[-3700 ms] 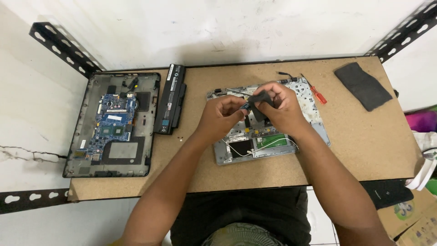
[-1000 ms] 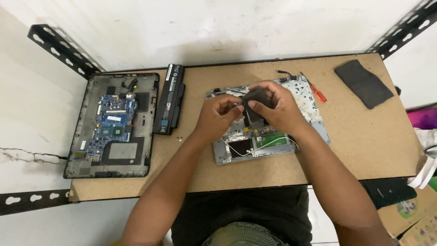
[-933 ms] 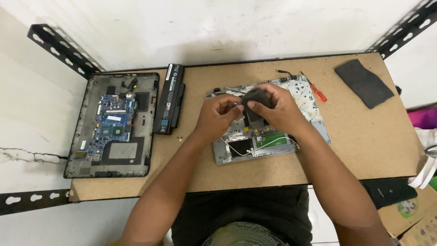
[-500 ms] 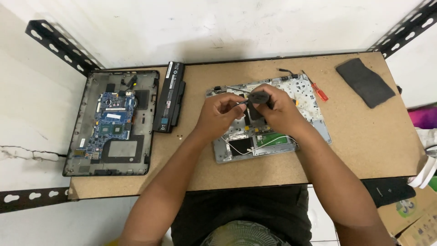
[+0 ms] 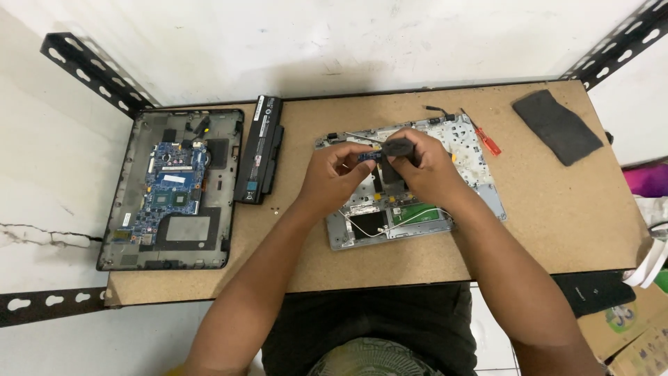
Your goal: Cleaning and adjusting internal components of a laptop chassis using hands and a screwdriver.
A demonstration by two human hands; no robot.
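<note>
We're looking straight down on a small dark part (image 5: 398, 147), rounded and black, held up between both hands just above the silver laptop panel (image 5: 417, 209). A little blue piece (image 5: 367, 157) sits right beside it, pinched at the fingertips; we cannot tell whether the two are joined. The right hand (image 5: 428, 167) is closed around the dark part from the right, fingers curled over its top. The left hand (image 5: 334, 174) comes in from the other side, thumb and fingers pressed together on the blue piece, so the two hands meet almost knuckle to knuckle over the panel's middle.

Under them, the silver laptop panel lies flat on the counter (image 5: 543, 223), inner side up, with a green board (image 5: 414, 212) and a thin white wire (image 5: 390, 221) showing near its front edge.

Moving outward: a red-handled screwdriver (image 5: 488, 141) lies just beside the panel's far right corner, and a dark grey cloth (image 5: 557, 125) rests well apart, toward the counter's far right. To the left, a long black battery (image 5: 259, 150) lies near the left hand's side, and beyond it an open laptop base (image 5: 170, 188) shows a blue circuit board (image 5: 167, 184), hanging partly over the counter's left edge.
</note>
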